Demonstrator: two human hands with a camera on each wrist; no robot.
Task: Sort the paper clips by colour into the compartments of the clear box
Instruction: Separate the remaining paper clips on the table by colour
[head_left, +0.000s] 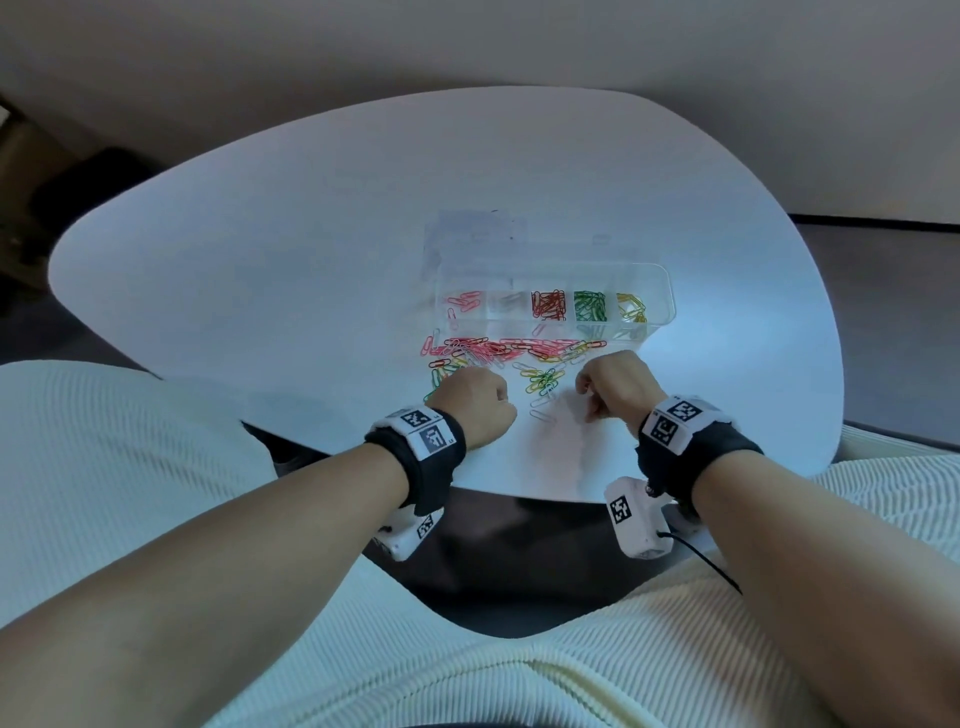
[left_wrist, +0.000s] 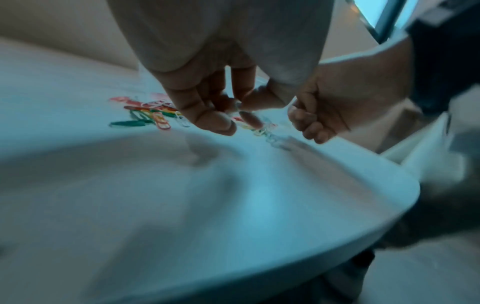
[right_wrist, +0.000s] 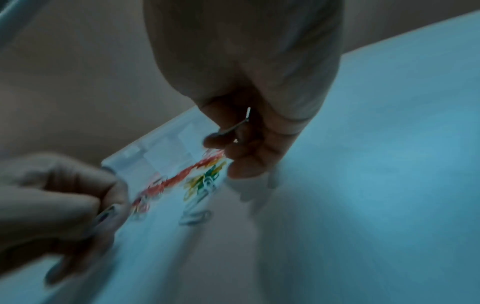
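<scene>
The clear box (head_left: 658, 283) stands on the white table (head_left: 311, 234), its front compartments holding pink, white, red, green and yellow clips from left to right. A loose mixed pile of paper clips (head_left: 498, 351) lies just in front of it. My left hand (head_left: 475, 402) hovers at the pile's near left, thumb and forefinger pinching a pale clip (left_wrist: 237, 106). My right hand (head_left: 610, 382) is at the pile's near right, fingers curled round a white clip (right_wrist: 240, 123). Between the two hands lie loose white clips (head_left: 543, 414).
A green and yellow cluster (head_left: 543, 379) sits between my hands, with red and pink clips (right_wrist: 182, 176) strung along the box front. The table's near edge (head_left: 519, 493) runs just under my wrists, and my lap lies below it.
</scene>
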